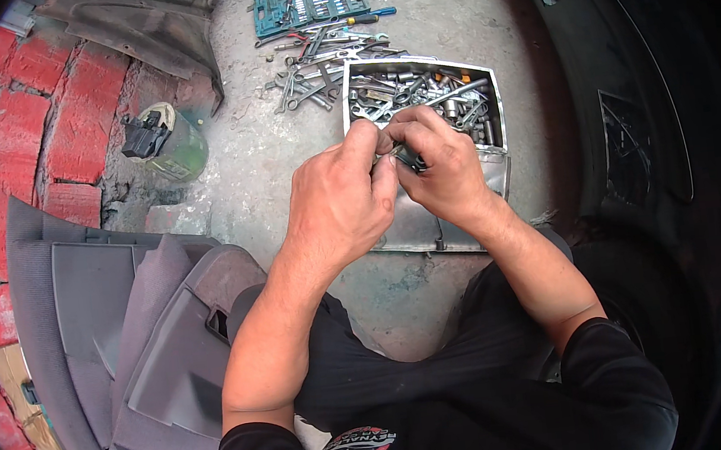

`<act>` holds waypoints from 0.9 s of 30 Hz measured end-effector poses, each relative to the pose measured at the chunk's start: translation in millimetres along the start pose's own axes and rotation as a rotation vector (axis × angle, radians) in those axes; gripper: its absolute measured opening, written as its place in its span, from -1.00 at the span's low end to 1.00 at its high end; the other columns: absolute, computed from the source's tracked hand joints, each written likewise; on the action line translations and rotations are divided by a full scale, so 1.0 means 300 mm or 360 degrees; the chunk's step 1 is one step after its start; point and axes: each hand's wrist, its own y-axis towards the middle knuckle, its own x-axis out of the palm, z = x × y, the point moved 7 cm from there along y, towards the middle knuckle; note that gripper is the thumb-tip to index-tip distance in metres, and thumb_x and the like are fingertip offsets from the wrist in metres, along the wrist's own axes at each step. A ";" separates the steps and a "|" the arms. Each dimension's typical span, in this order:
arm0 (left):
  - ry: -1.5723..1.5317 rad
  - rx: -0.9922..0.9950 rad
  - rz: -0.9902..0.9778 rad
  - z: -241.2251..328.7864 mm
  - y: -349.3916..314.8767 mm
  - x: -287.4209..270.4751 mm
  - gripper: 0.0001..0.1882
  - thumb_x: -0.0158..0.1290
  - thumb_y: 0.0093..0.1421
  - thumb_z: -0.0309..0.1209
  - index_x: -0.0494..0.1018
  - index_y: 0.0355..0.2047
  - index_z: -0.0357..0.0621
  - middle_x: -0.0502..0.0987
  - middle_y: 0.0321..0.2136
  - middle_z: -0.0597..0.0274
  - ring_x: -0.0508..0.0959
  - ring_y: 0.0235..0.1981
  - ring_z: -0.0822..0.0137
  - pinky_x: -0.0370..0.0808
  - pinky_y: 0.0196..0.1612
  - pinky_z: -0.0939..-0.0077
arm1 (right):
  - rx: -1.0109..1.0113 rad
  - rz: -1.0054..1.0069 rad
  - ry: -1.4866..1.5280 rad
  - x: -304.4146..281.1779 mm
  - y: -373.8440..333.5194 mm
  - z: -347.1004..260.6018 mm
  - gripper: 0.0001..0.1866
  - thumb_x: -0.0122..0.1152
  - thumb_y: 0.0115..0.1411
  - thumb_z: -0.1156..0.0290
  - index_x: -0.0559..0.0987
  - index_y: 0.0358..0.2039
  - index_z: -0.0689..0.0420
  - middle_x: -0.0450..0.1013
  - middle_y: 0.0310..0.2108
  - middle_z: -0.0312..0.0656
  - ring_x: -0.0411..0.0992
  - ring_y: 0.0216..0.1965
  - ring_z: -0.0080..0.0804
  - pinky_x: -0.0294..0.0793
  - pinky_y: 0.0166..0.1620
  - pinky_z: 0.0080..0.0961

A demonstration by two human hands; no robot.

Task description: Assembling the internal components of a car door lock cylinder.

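Observation:
My left hand (342, 190) and my right hand (444, 163) meet in front of me, over the near edge of an open metal toolbox (498, 107). The fingertips of both are pinched together around something small. Part of it looks dark between the fingers, but its kind is hidden. Under and beyond my hands the box is filled with loose sockets (452, 109), wrenches and other metal tools. Its flat metal lid (414, 235) lies folded toward me, beneath my wrists.
Behind the box, several wrenches (329, 80) and a screwdriver (365, 19) lie on the concrete floor, with a teal socket case (311, 4) farther back. A greenish container (184, 151) stands left. Grey door panels (179, 364) lean at lower left; a dark car body (639, 94) borders the right.

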 end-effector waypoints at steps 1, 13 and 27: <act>0.0002 -0.0009 -0.0006 0.001 -0.001 0.003 -0.87 0.14 0.26 -0.50 0.48 -0.21 -0.27 0.62 -0.46 -0.07 0.66 -0.49 0.01 0.53 -0.35 0.20 | 0.0002 0.0000 0.0001 -0.002 -0.002 -0.003 -0.69 0.48 0.05 0.53 0.63 -0.16 0.10 0.57 -0.13 -0.23 0.66 -0.26 -0.14 0.68 -0.30 -0.27; 0.0167 0.0081 0.0023 0.008 -0.004 0.005 -0.88 0.13 0.23 -0.52 0.47 -0.23 -0.24 0.66 -0.41 -0.10 0.69 -0.38 -0.13 0.57 -0.30 0.08 | -0.0070 -0.0078 -0.0069 -0.001 -0.003 -0.021 -0.67 0.45 0.04 0.54 0.64 -0.14 0.08 0.57 -0.13 -0.26 0.66 -0.29 -0.15 0.68 -0.32 -0.25; 0.0154 0.0017 -0.0021 -0.007 -0.002 0.009 -0.88 0.15 0.23 -0.51 0.48 -0.24 -0.25 0.65 -0.42 -0.08 0.69 -0.39 -0.12 0.57 -0.31 0.11 | -0.0055 -0.0099 -0.0030 0.004 -0.005 -0.015 -0.67 0.44 0.04 0.55 0.64 -0.14 0.07 0.55 -0.14 -0.27 0.65 -0.29 -0.15 0.67 -0.32 -0.25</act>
